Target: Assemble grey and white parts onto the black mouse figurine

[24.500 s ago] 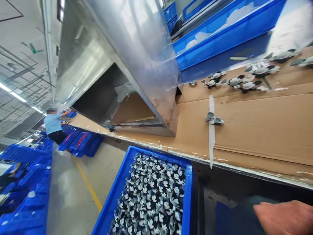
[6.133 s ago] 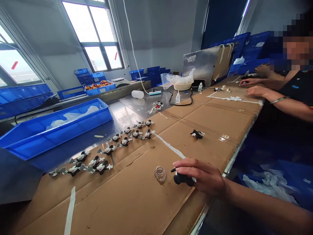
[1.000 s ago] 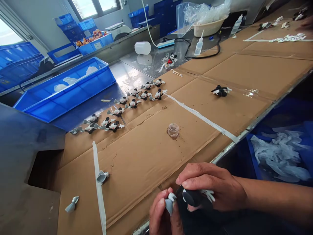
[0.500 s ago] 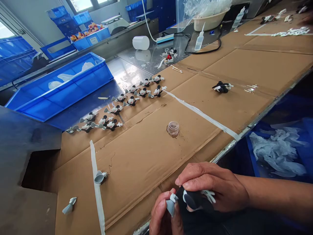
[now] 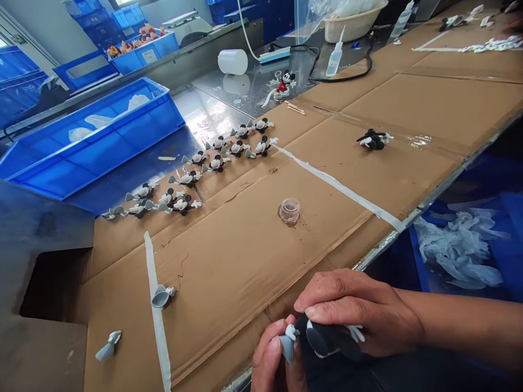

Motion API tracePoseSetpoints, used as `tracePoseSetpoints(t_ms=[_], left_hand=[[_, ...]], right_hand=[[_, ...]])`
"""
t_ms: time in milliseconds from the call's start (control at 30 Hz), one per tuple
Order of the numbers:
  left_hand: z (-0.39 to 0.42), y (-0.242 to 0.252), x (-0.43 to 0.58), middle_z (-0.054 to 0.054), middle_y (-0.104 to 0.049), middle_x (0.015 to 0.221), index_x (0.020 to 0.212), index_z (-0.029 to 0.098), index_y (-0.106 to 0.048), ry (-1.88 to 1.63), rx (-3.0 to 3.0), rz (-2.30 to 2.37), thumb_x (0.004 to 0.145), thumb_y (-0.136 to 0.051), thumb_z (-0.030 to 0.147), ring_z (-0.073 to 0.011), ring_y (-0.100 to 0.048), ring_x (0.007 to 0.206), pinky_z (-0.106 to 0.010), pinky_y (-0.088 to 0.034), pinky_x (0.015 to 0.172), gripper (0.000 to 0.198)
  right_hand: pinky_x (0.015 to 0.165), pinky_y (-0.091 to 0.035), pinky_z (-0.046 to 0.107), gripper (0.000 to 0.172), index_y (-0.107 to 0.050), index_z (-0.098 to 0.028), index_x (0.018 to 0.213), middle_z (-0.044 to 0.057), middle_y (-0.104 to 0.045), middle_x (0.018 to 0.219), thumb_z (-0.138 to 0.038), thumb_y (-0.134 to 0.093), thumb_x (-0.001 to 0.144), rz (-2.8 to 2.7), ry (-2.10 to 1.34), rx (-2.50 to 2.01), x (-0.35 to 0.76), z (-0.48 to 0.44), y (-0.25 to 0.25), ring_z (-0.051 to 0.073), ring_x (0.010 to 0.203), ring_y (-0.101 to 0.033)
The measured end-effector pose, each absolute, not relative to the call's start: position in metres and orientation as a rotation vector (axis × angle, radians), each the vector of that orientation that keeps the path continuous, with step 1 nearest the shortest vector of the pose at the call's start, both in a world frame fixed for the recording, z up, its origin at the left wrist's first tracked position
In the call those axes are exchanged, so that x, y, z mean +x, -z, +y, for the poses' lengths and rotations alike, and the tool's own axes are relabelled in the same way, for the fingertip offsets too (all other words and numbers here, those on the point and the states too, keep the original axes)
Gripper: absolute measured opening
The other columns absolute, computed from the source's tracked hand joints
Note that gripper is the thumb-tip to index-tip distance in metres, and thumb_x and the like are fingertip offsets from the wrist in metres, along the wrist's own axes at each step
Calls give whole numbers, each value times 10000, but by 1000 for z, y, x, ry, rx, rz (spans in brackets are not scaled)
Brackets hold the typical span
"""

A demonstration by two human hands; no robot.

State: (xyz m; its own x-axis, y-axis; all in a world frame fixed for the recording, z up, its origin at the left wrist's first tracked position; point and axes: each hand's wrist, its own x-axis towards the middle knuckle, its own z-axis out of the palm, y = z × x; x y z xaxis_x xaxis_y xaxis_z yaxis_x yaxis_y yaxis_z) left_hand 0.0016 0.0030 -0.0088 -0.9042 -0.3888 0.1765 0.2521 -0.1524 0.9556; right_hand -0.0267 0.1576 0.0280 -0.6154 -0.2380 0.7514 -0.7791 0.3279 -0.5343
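At the bottom of the head view, my left hand (image 5: 272, 354) pinches a small grey cone-shaped piece (image 5: 287, 346) with a white glove part. Right beside it, my right hand (image 5: 359, 307) is closed round a black-and-white mouse figure (image 5: 322, 338), whose white fingers stick out under my palm. The grey piece meets the figure's black part between my hands; whether they are joined I cannot tell. On the cardboard (image 5: 229, 261) lie two more grey pieces, one (image 5: 162, 296) on the white tape and one (image 5: 108, 346) left of it.
Several mouse figures (image 5: 216, 163) stand in rows at the cardboard's far edge. A small clear jar (image 5: 290, 211) is mid-table, another figure (image 5: 374, 139) farther right. Behind are a blue crate (image 5: 93, 147), a red-trousered figure (image 5: 283, 86) and a bottle (image 5: 334, 59). A plastic-filled bin (image 5: 461, 250) is below right.
The view has shifted slightly, so the table items sit a little differently in the picture. The mouse figure has turned slightly in my right hand; both hands keep their hold.
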Motion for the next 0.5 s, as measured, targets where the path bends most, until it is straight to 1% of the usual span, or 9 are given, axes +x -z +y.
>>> tracePoseSetpoints(t_ms=[167, 333, 500], left_hand=[[3, 10, 3, 104, -808, 993, 987, 283, -766, 2065, 162, -1741, 843, -864, 351, -89, -778, 838, -144, -617, 797, 186], [4, 5, 3, 111, -808, 978, 953, 270, -773, 2130, 215, -1739, 828, -876, 369, -70, -776, 826, -114, -605, 827, 190], [8, -1, 2, 122, -807, 967, 951, 275, -765, 2159, 242, -1674, 816, -886, 372, -53, -771, 814, -89, -599, 814, 206]], right_hand=[[829, -651, 259, 212, -621, -75, 1238, 177, -751, 988, -149, -536, 1058, -2053, -1250, 897, -26, 159, -30, 188, 921, -771], [800, -653, 258, 201, -621, -73, 1227, 177, -753, 983, -146, -565, 1048, -2069, -1253, 896, -24, 159, -29, 185, 900, -770], [787, -663, 266, 216, -615, -81, 1231, 188, -758, 992, -148, -623, 1026, -2101, -1241, 888, -23, 159, -29, 190, 893, -778]])
